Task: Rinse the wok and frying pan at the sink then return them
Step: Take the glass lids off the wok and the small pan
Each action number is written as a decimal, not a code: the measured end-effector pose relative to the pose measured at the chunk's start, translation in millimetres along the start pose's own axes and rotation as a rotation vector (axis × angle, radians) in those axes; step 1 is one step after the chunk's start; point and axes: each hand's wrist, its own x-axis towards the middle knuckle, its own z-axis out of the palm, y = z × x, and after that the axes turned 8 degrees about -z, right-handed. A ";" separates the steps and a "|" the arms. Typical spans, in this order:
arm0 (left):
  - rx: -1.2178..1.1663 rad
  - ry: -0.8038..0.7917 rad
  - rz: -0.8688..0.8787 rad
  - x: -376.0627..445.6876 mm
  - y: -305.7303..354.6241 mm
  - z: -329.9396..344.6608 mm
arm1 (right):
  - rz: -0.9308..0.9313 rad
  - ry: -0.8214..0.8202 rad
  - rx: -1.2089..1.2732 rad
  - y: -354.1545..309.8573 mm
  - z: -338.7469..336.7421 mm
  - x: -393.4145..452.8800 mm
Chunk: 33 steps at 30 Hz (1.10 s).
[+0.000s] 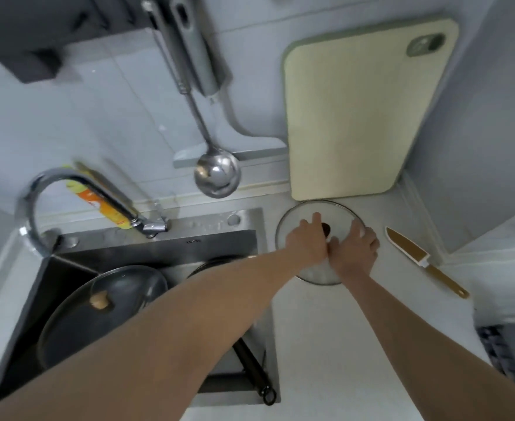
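Note:
In the dark steel sink (159, 247) lies a dark pan (68, 335) under a glass lid with a wooden knob (100, 300). Behind my left forearm shows the rim of a second pan (210, 264); a long black handle (253, 369) sticks out over the sink's front edge. Both hands are over the counter to the right of the sink, on a round glass lid (335, 214) lying flat there. My left hand (308, 241) is closed around its dark knob. My right hand (356, 253) presses on the lid's right side.
A curved faucet (68, 183) arches over the sink, a yellow-orange bottle (104, 205) behind it. A ladle (216, 174) hangs on the wall. A cream cutting board (347, 117) leans in the corner. A knife (417, 256) lies right of the lid, a rack (508, 354) at far right.

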 end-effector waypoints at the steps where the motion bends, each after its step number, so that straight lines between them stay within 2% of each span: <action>1: 0.013 -0.018 0.011 -7.9 -3.2 -6.1 | -0.020 -0.001 -0.006 -4.6 -0.4 -4.8; 5: 0.041 -0.029 -0.019 -54.9 -82.8 -59.9 | -0.149 0.030 0.083 -67.6 4.8 -42.2; 8: 0.036 0.011 -0.095 -97.8 -170.9 -94.6 | -0.390 0.061 0.104 -114.9 20.1 -78.6; 10: 0.056 0.029 -0.195 -128.0 -232.8 -110.6 | -0.570 -0.039 0.142 -146.2 35.8 -102.8; 12: 0.073 0.035 -0.324 -159.2 -299.7 -120.8 | -0.715 -0.225 0.174 -181.2 54.9 -130.4; 16: 0.000 0.035 -0.539 -217.1 -425.8 -130.9 | -0.951 -0.461 0.062 -254.1 112.5 -192.0; 20: -0.148 0.013 -0.666 -269.7 -528.3 -134.9 | -0.956 -0.668 -0.120 -321.5 179.1 -262.8; 23: -0.308 0.008 -0.736 -282.5 -576.5 -130.3 | -0.903 -0.738 -0.202 -353.0 218.1 -286.6; 25: -0.517 0.007 -0.808 -281.8 -594.9 -127.7 | -0.876 -0.732 -0.227 -365.8 238.4 -289.8; 28: -0.974 -0.087 -0.938 -276.0 -620.2 -117.5 | -0.840 -0.747 -0.299 -379.3 278.8 -290.5; 33: -1.143 -0.085 -0.977 -252.8 -632.0 -96.2 | -0.747 -0.781 -0.383 -382.1 332.1 -268.7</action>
